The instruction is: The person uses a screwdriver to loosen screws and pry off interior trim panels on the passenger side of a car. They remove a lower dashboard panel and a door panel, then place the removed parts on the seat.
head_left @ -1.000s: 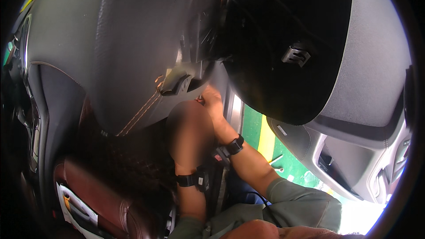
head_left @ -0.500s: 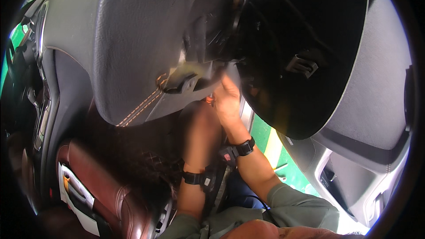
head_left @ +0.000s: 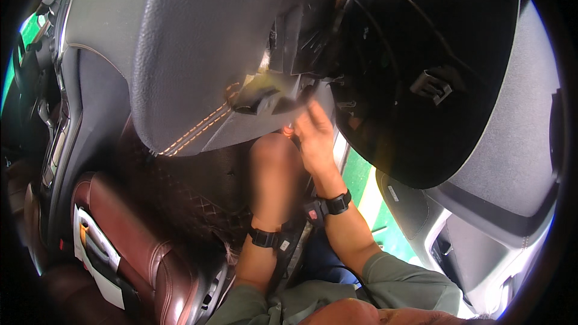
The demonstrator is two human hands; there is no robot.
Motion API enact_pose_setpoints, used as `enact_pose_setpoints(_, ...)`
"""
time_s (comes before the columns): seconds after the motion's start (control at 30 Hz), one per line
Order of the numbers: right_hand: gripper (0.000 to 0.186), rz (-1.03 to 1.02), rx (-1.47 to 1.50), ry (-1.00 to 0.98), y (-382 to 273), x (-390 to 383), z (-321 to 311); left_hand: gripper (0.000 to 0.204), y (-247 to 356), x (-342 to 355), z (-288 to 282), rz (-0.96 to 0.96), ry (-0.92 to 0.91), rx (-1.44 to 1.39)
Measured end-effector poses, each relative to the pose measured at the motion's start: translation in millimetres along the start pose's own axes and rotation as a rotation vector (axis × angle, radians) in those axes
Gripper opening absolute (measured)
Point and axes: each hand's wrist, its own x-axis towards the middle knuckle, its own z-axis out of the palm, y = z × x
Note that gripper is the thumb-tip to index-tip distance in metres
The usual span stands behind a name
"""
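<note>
My right hand (head_left: 312,133) reaches up to the lower end of the grey dashboard trim (head_left: 180,84), fingers curled at its edge, beside an opening with exposed brackets (head_left: 268,99). A small orange item shows at its fingertips, too unclear to name. My left hand (head_left: 274,159) is just below, beside the right one, smeared so that its fingers cannot be made out. To the right of both hands is a large black panel (head_left: 397,132) with a metal clip (head_left: 430,84) on it.
A maroon seat (head_left: 120,216) with a pale folder (head_left: 90,247) tucked at its side lies lower left. The centre console (head_left: 63,150) runs along the left. An open car door (head_left: 487,216) is at right, with green floor (head_left: 367,180) below. A dark quilted mat (head_left: 198,198) covers the footwell.
My right hand has moved right and a little upward over the last second, fingers now higher at the trim edge. My left hand shifted right. The view has also shifted.
</note>
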Motion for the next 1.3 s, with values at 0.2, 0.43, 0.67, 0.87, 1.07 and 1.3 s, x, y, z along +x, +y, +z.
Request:
enact_pose_setpoints(0.2, 0.015, -0.042, 0.030, -0.081, 11.0, -0.2, -6.6, 0.027, -32.1, -8.9, 19.5, -0.001, 0.085, -0.391)
enact_pose_setpoints(0.43, 0.016, 0.008, -0.063, -0.036, -4.5, -7.1, 4.8, 0.013, -32.4, -1.4, 33.1, -0.391, 0.008, -1.947)
enact_pose_setpoints(0.67, 0.013, 0.043, -0.028, -0.024, 2.3, -3.5, -1.4, 0.028, -51.2, 1.4, 24.7, -0.581, -0.361, -2.103)
enact_pose_setpoints(0.87, 0.028, 0.058, -0.082, 0.051, 1.5, -4.8, 10.0, 0.011, -24.6, 0.1, 33.9, -0.395, 0.060, -1.805)
enact_pose_setpoints(1.07, 0.027, -0.042, 0.013, 0.069, 19.6, 9.4, -5.3, 0.029, -53.4, 1.8, 21.8, -0.589, -0.542, -2.040)
enact_pose_setpoints(1.3, 0.030, 0.026, 0.018, -0.016, 5.0, 4.0, 3.6, 0.038, -12.3, 5.4, 23.0, -0.618, -0.033, -1.822)
